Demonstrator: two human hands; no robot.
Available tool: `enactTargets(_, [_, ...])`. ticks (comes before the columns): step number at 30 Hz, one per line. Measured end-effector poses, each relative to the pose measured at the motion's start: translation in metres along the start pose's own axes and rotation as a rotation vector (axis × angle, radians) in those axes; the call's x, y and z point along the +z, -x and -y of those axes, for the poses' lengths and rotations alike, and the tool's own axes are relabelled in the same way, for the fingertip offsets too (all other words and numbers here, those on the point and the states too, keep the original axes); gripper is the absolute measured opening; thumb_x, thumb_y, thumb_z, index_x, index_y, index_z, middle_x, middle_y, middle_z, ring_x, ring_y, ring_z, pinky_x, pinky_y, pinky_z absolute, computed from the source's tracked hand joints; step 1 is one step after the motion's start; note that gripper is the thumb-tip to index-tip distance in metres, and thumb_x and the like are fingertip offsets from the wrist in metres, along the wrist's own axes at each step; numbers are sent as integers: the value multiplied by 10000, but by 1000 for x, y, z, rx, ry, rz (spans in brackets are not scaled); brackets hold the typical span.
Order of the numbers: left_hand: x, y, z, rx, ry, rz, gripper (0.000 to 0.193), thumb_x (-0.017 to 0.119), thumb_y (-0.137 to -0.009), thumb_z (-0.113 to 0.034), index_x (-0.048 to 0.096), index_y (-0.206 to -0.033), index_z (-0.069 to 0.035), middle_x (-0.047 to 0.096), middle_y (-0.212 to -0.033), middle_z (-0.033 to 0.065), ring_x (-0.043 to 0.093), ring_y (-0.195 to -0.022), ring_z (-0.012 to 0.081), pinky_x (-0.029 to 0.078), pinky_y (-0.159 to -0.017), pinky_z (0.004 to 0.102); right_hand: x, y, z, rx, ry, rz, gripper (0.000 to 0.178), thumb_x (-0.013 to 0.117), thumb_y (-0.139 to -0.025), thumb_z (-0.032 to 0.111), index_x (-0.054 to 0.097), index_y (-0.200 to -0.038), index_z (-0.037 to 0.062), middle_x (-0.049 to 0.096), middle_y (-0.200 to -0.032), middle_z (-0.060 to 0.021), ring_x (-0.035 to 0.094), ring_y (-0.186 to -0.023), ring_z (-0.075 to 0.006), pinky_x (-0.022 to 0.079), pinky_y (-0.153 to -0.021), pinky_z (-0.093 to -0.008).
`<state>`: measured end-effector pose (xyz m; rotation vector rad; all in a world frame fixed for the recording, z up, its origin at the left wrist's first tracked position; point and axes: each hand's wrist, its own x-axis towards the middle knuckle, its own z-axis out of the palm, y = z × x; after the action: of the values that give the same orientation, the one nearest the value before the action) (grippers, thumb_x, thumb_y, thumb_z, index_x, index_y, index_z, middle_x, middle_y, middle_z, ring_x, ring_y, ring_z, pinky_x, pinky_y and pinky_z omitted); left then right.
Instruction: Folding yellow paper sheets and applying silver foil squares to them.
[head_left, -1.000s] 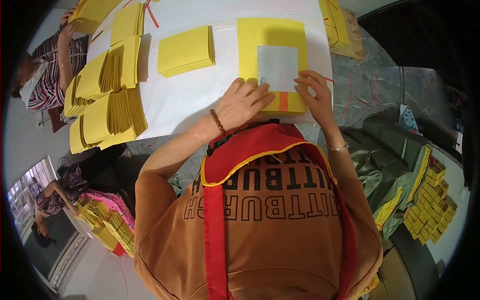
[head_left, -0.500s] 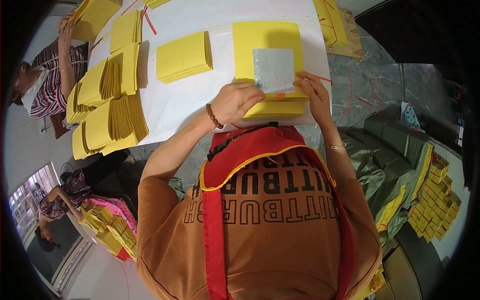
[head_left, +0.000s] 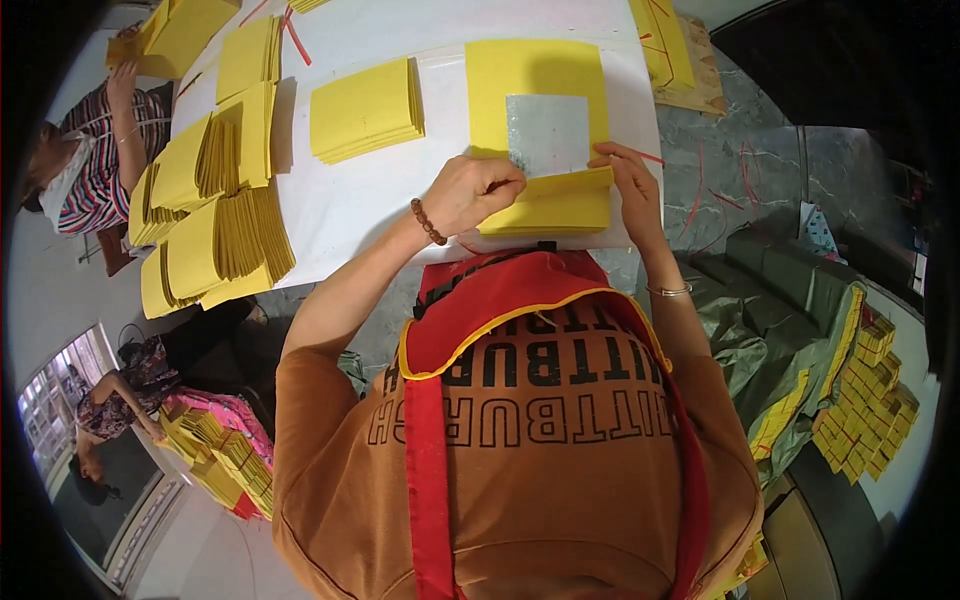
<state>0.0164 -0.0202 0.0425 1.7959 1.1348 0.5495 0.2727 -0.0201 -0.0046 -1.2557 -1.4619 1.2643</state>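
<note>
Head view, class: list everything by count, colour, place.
Paper: uncounted, yellow, between hands
Panel: one, grey, on paper
Stacks: several, yellow, table
Table: one, white, upper middle
Strips: several, red, table and floor
Floor: one, grey, below
Co-workers: two, patterned clothes, left
Sheeting: uncounted, green, right
Bundles: many, yellow, lower left and right
Apron: one, red, chest
Sweater: one, brown, torso
Bracelets: two, brown and silver, wrists
Left hand: one, bare, paper's left
Right hand: one, bare, paper's right

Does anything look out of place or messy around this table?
Yes, slightly: loose red strips lie scattered on the grey floor right of the white table, and another red strip lies on the tabletop beyond the middle yellow stack. They look like stray scraps. I see nothing spilled or damaged.
</note>
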Motion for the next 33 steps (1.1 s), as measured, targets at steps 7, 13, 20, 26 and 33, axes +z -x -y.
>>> enactTargets(7, [0, 0, 1, -51, 20, -1, 163, 575, -818, -118, 649, -883, 12, 626, -678, 94, 568, -583, 120, 451, -552, 254, 0, 0, -4, -8, -19, -12, 263, 448, -940, 140, 627, -988, -47, 576, -1131, -72, 503, -1068, -150, 400, -896, -261])
enactTargets(13, [-2, -2, 1, -105, 74, 19, 171, 577, -821, -118, 653, -897, 16, 628, -666, 75, 560, -602, 87, 451, -564, 239, 1, 0, -1, 0, -28, -13, 266, 447, -941, 141, 615, -1007, -54, 574, -1136, -69, 503, -1066, -153, 401, -897, -264])
enactTargets(20, [-3, -3, 5, -161, 107, 59, 178, 577, -827, -131, 652, -897, 16, 622, -673, 58, 546, -622, 69, 451, -577, 231, 0, -1, -4, -6, -30, 1, 253, 461, -931, 143, 618, -1017, -37, 570, -1146, -68, 493, -1090, -161, 393, -914, -275])
enactTargets(26, [-7, -3, -1, -215, 134, 56, 193, 591, -829, -154, 653, -907, 11, 622, -695, 53, 540, -639, 71, 445, -584, 237, -4, 2, 0, -181, 192, 93, 215, 599, -806, 75, 623, -1015, 30, 549, -1178, -73, 472, -1131, -215, 368, -956, -325])
enactTargets(33, [-31, 10, 1, 363, -221, 17, 345, 650, -785, -188, 610, -1105, -66, 560, -1183, 131, 487, -1134, 268, 410, -893, 328, 2, 2, -14, -55, -6, 5, 190, 686, -740, 72, 611, -913, 43, 549, -1147, -84, 477, -1113, -242, 374, -950, -348])
